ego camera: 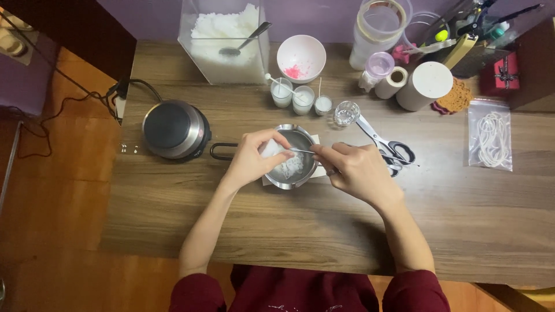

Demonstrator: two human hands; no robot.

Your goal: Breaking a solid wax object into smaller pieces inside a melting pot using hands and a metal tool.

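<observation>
Both hands are working over the small metal pot (pixel 292 157) at the centre of the frame. The left hand (pixel 252 159) is closing its fingers on a white wad, tissue by the look of it (pixel 272 149), pressing it against the pot's inner wall. The right hand (pixel 358 170) is pinching a thin metal stick (pixel 302 151), its tip reaching into the pot.

Judging progress: whitish residue (pixel 289 169) is clinging to the pot's bottom, so the wiping or scraping looks partway through. Three small glasses (pixel 302 99) just above centre are already sitting filled with white, each with a stick or wick standing in it; a fourth, clear glass (pixel 346 112) is sitting empty beside them.

Counting now: one pot with one black handle (pixel 222 151), one hot plate (pixel 175 129) at centre left, one clear bin of white flakes (pixel 224 40) with one spoon (pixel 245 41) at the top, one white bowl with pink traces (pixel 300 58), one pair of scissors (pixel 384 144) lying just right of the pot, one bag of white cord (pixel 490 140) at right, one white cylinder (pixel 425 85). All of it is resting on the wooden surface (pixel 260 225).
</observation>
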